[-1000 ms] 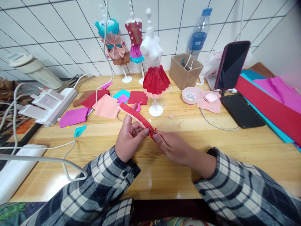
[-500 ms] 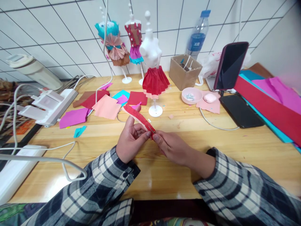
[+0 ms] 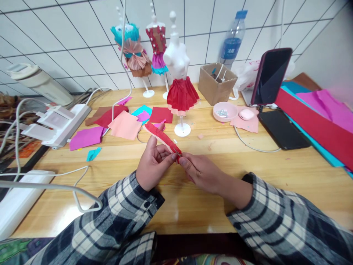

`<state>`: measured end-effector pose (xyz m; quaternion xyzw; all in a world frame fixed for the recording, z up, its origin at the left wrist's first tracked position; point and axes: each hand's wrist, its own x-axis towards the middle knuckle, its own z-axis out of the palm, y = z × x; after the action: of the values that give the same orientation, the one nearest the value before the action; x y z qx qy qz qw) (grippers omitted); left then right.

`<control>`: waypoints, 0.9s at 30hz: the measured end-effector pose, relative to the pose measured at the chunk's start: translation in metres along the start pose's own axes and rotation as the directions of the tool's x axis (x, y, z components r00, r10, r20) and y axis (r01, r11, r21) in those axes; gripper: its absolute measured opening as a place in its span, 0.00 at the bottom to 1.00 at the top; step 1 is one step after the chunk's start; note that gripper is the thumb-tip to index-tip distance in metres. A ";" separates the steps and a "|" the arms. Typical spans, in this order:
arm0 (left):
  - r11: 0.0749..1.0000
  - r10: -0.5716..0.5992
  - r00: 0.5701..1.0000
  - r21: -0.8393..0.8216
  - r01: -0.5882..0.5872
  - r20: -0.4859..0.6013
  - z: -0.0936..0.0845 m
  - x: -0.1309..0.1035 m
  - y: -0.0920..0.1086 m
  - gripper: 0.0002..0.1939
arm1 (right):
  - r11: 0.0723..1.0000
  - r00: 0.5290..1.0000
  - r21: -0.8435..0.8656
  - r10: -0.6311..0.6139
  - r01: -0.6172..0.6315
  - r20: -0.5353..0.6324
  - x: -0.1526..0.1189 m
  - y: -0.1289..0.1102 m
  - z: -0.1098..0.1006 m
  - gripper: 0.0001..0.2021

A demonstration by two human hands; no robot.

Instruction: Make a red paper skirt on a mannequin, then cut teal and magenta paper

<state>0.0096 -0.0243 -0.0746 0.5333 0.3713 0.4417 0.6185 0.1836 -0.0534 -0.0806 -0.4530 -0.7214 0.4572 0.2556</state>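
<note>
A narrow red crepe-paper strip (image 3: pixel 162 135) with a pale pink edge slants up and left from between my hands. My left hand (image 3: pixel 156 162) pinches its lower end between thumb and fingers, the rest of it lying along the raised index finger. My right hand (image 3: pixel 202 173) is closed around a thin metal tool (image 3: pixel 178 152). Its slim tip lies against the strip's lower end; the fingers hide the remainder, so I cannot tell its kind. Beyond my hands, a white mini dress form (image 3: pixel 176 59) stands upright in a pleated red skirt (image 3: pixel 182 96) with a pink hem.
Two dressed forms, one in a turquoise-topped outfit (image 3: pixel 135 55), stand behind left. Crepe-paper pieces (image 3: pixel 124 125) lie left of centre. A pink bowl (image 3: pixel 231 114) of small beads, a cardboard box (image 3: pixel 213 88) and phones (image 3: pixel 284 130) are at right. Cables (image 3: pixel 88 191) cross the left side.
The metal tip at the strip's lower end has shifted slightly and appears a little more spread. Both hands and the strip stay almost where they were.
</note>
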 end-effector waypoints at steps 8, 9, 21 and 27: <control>1.000 0.012 1.000 0.008 -0.012 0.010 0.000 0.000 -0.001 0.48 | 1.000 1.000 -0.009 0.008 -0.008 -0.011 0.001 0.000 0.000 0.19; 1.000 0.013 1.000 0.008 -0.013 0.009 -0.001 0.000 -0.001 0.48 | 1.000 1.000 -0.017 0.009 -0.009 -0.010 0.001 0.000 0.000 0.19; 0.994 0.111 0.992 -0.016 -0.112 -0.051 -0.003 0.000 -0.001 0.40 | 0.996 1.000 -0.091 0.001 -0.001 -0.008 0.002 0.002 0.000 0.21; 0.996 0.089 0.992 0.031 -0.087 -0.085 -0.003 0.001 0.001 0.44 | 0.996 1.000 -0.088 -0.018 0.018 -0.003 0.002 0.002 0.000 0.21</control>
<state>0.0075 -0.0223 -0.0739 0.5381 0.3796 0.4861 0.5745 0.1836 -0.0518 -0.0822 -0.4581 -0.7445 0.4217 0.2410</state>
